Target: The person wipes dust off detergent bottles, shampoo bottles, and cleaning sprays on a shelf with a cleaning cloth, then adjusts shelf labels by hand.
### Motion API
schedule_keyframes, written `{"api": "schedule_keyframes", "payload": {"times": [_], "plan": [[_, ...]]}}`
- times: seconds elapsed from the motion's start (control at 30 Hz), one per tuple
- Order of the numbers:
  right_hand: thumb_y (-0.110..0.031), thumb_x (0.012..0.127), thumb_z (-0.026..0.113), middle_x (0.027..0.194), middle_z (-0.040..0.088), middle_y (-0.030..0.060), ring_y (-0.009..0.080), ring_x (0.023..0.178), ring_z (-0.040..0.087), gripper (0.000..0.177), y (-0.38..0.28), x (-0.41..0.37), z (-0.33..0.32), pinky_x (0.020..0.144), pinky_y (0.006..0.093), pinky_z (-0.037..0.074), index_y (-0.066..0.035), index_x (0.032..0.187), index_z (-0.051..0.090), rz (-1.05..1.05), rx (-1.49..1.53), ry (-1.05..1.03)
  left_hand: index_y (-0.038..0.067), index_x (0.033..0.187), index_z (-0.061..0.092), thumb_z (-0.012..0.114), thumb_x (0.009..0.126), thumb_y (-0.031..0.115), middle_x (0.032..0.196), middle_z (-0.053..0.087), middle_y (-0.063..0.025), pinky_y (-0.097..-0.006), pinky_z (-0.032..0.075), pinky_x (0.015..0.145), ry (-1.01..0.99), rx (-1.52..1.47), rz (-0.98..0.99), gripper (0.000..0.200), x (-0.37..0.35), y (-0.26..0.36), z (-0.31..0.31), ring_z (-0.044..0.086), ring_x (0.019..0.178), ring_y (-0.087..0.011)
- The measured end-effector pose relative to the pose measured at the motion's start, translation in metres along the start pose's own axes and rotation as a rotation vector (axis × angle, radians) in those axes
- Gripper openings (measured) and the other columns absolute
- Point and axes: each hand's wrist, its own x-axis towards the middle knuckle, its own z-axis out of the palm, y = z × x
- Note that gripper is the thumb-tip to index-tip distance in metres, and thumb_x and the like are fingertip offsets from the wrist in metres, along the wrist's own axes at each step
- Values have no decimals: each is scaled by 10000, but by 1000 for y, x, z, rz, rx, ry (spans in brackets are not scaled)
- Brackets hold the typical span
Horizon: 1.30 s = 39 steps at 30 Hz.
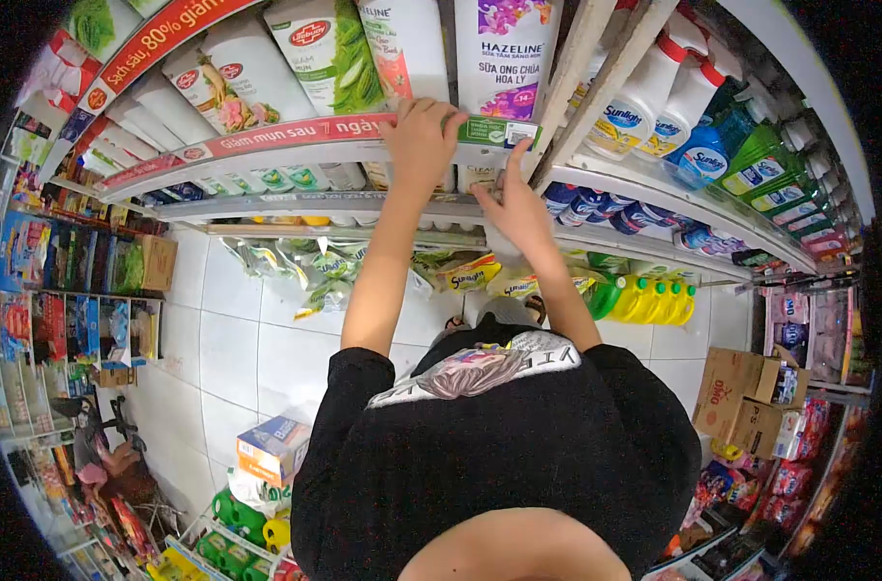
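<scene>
My left hand point(424, 140) lies over the front edge of the upper shelf, at the foot of a white and pink Hazeline bottle point(402, 48), with its fingers spread. Lower and to the right, my right hand point(518, 208) is at the shelf front, thumb and fingers apart. Its thumb reaches up beside a green shelf label point(486, 130), and a fingertip overlaps a Clear bottle point(482, 176) on the level below. Between and behind the hands stands a white and purple Hazeline bottle point(509, 58). Left of these is a white and green Lifebuoy bottle point(320, 53).
A slanted white divider point(596, 87) separates the Sunlight bottles point(625, 121) at right. Sunlight pouches point(470, 274) and yellow jugs point(644, 299) sit low near my feet. Cartons point(736, 397) stand at right, and a blue and orange box point(274, 447) is behind me at left.
</scene>
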Motion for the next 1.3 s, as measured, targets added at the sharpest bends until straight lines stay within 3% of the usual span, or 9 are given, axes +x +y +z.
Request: {"api": "schedule_keyframes", "payload": {"times": [0.13,0.2,0.23,0.33,0.43,0.53,0.67,1.13,1.3], "plan": [[-366,713,493,583,522,191,348,514,515,862,-2,6,-7,458,391,400,64,1182,-88,5,51,-46,138,710,580,532,688,308,782,543,19,-433,304,643,-106,-14,-68,178,5,2,-5,449,838,-174],[-368,710,506,532,512,153,299,466,509,687,2,12,-8,449,363,388,110,1112,221,-90,246,106,130,729,585,527,696,321,811,547,14,-464,313,675,-177,-28,-108,202,6,4,-8,443,874,-193],[-368,710,506,532,512,153,299,466,509,687,2,14,-15,449,363,388,110,1112,221,-86,247,108,129,731,585,525,697,321,811,547,11,-469,313,674,-196,-36,-116,204,6,5,-9,443,874,-196],[-309,712,533,545,511,139,194,481,499,377,-6,22,-39,450,295,368,46,630,438,11,385,-16,125,734,584,522,699,322,810,546,4,-475,311,673,-199,-39,-119,210,9,5,-8,442,873,-201],[-214,716,548,623,550,93,99,562,494,255,12,14,-30,512,226,368,35,762,520,-126,270,172,121,737,583,518,702,326,812,544,-2,-474,313,669,-188,-20,-113,218,6,4,-6,442,873,-204],[-270,705,549,627,558,113,166,546,514,278,26,12,-32,517,269,377,6,729,540,-117,330,424,119,740,583,514,704,329,814,543,-7,-473,314,671,-183,-7,-114,224,7,3,-9,440,877,-207],[-356,700,514,525,498,159,331,534,496,309,30,20,-40,472,375,373,-51,663,545,34,55,351,121,745,582,503,712,346,836,537,-12,-479,303,690,-234,-34,-123,240,8,3,-10,427,907,-217],[-270,701,543,600,507,191,351,566,472,262,27,32,-35,509,351,375,-15,646,531,169,61,337,96,673,577,574,640,222,748,521,-33,-359,381,663,-129,-192,-112,131,7,2,-2,440,828,-234],[-243,695,575,581,531,143,179,478,458,270,42,38,-25,496,291,374,25,679,549,105,231,392,72,660,567,588,624,159,715,509,-65,-345,357,697,-55,-321,-151,96,7,2,-1,447,761,-260]]}}
